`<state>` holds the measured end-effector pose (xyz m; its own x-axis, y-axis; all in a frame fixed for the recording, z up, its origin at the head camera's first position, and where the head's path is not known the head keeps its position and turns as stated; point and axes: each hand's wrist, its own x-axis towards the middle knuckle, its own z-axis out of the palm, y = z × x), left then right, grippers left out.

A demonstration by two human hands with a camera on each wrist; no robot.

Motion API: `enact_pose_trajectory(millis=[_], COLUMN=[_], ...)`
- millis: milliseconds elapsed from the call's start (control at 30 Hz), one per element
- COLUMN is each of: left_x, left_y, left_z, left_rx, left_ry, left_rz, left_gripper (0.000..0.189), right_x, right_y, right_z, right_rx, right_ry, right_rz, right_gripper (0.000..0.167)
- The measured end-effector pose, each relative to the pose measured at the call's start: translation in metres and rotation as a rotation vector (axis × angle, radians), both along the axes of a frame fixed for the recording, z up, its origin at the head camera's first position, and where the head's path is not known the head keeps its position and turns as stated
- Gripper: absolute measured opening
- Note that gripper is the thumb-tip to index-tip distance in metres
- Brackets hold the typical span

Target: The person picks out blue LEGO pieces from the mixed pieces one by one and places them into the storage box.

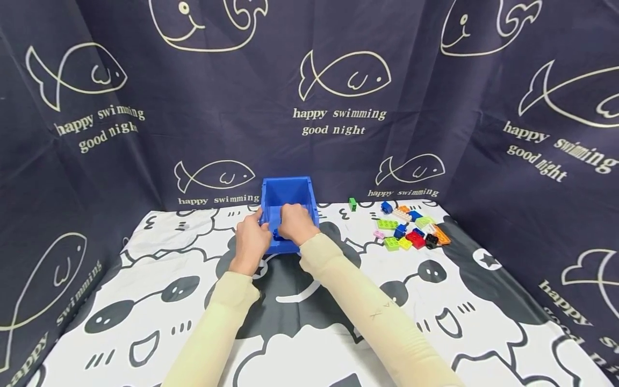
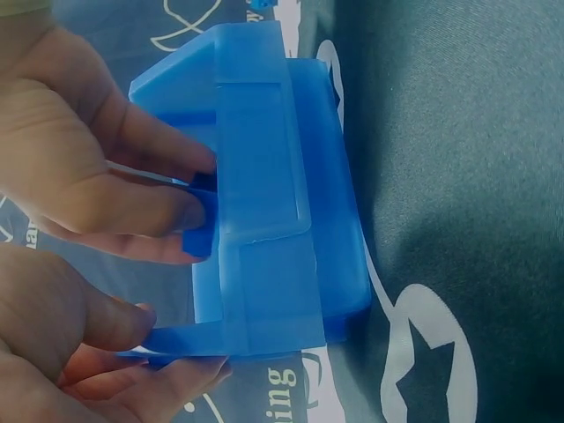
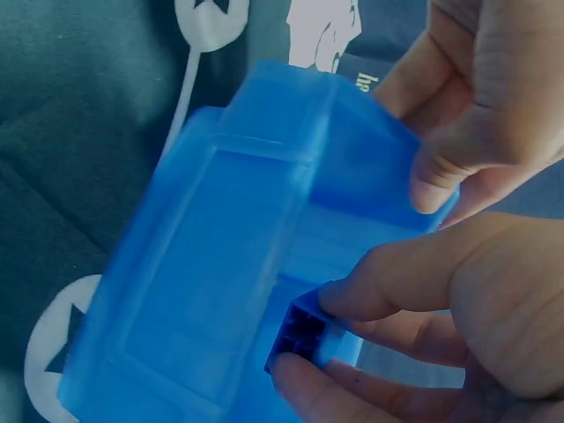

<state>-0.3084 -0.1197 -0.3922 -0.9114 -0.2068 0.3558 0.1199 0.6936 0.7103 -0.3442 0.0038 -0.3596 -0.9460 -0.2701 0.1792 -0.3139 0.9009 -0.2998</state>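
A blue plastic bin (image 1: 288, 189) stands on the patterned cloth against the dark backdrop, its low front lip facing me. My left hand (image 1: 251, 242) grips the bin's left side wall, thumb on the inner face and fingers outside, as the left wrist view shows. Inside the bin, my right hand (image 1: 296, 223) pinches a dark blue toy brick (image 3: 302, 330) between thumb and fingers. The brick's hollow underside faces the right wrist camera, close behind the front lip (image 3: 211, 273). In the head view my right hand covers most of the brick.
To the right lies a loose cluster of colored toy bricks, among them a lime brick (image 1: 388, 224), a red brick (image 1: 415, 239), a black brick (image 1: 431, 241) and an orange piece (image 1: 441, 235). A green brick (image 1: 352, 204) stands apart near the backdrop (image 1: 338, 156).
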Motion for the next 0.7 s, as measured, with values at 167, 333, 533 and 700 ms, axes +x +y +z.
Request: enact_pose_trajectory(millis=[167,333,533,700], left_x=[0.001,0.001,0.001,0.001], left_y=[0.000,0.000,0.000,0.000], left_z=[0.000,0.001,0.002,0.001], left_rx=[-0.004,-0.005,-0.004,-0.004], left_ry=[0.009,-0.008,0.001,-0.001], left_rz=[-0.001,-0.001,0.000,-0.004], left_gripper=[0.047,0.047,0.047,0.048], right_x=[-0.001,-0.002,0.002,0.005], right_y=[-0.002,-0.004,-0.006,-0.006], right_z=[-0.006,-0.007,-0.003,0.004], right_rx=[0.017,0.019,0.040,0.016], right_ry=[-0.009,-0.021,0.004,0.005], right_rz=[-0.010,-0.028,-0.004,0.008], right_gripper=[0.009,0.013,0.008,0.009])
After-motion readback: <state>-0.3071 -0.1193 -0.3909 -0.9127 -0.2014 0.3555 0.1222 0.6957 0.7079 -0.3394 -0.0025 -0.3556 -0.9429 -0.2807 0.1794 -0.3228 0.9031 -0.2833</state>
